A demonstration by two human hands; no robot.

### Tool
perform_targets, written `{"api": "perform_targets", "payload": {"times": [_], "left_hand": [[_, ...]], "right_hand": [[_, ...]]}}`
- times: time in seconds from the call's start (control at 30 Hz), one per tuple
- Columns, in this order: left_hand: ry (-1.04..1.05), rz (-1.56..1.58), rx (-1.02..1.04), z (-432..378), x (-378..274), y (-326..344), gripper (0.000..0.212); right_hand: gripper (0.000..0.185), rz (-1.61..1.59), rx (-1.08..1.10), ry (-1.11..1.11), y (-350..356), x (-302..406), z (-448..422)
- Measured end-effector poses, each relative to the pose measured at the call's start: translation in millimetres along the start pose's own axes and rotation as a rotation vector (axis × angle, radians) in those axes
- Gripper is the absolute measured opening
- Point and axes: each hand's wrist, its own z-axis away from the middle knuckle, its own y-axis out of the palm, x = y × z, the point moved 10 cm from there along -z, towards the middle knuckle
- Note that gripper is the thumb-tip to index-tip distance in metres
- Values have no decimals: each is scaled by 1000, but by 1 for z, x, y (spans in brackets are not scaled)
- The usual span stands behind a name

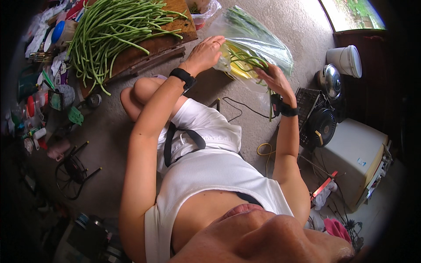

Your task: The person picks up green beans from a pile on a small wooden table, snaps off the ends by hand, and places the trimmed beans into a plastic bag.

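Note:
My left hand (pixel 205 54) has the rim of a clear plastic bag (pixel 263 49) between its fingers and thumb. In my right hand (pixel 278 79) is a small bunch of green long beans (pixel 245 59). One end of the bunch points into the bag's mouth, and the other ends hang down past my right wrist. More long beans (pixel 241 18) show through the plastic at the bag's far end. A yellow object (pixel 241 70) lies under or behind the near part of the bag; its kind is unclear.
To the left, a large heap of long beans (pixel 111 36) covers much of a low wooden table (pixel 184 28). Jars and household clutter stand beyond it. At right are a white bucket (pixel 343 60), a metal pot lid (pixel 331 81), a black fan (pixel 322 127) and a white appliance (pixel 352 154). A cable (pixel 246 105) crosses the concrete floor.

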Motion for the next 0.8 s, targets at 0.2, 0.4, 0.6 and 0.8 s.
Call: {"api": "perform_targets", "payload": {"times": [0.2,0.4,0.6,0.8], "left_hand": [[-37,-9,61,9,7,5,42],[-97,133,97,17,-3,-6,42],[-96,262,-97,34,-7,-67,41],[-153,544,-368,68,-5,-153,41]], "right_hand": [[29,-247,-25,-16,-28,35,45],[31,-423,-49,-159,-51,70,82],[31,-565,-173,-223,-59,112,85],[33,-556,81,-360,-38,154,53]]}}
